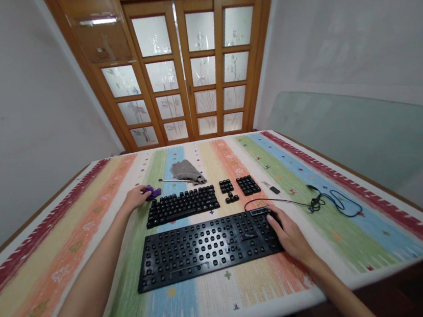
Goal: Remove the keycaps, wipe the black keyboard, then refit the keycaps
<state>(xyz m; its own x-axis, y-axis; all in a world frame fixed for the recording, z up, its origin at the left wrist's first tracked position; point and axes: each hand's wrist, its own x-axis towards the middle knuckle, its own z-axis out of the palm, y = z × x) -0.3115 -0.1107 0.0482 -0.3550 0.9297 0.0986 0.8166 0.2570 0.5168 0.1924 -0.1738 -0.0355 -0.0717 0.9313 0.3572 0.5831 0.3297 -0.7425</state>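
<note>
No word, brand or number is showing legibly. On the black keyboard base point(207, 249), a small panel point(259, 211) at its far right part is bearing marks too tiny to read, and a pale mark point(249, 236) nearer its middle is staying unreadable. Beyond the base, the loose keycaps point(182, 205) are showing only pale specks, too small to make out.

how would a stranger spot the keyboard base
On the striped tablecloth, look to the near side of the black keycaps, where the right hand rests. The keyboard base is the long board there, set apart by rows of small, separate switches.
</note>
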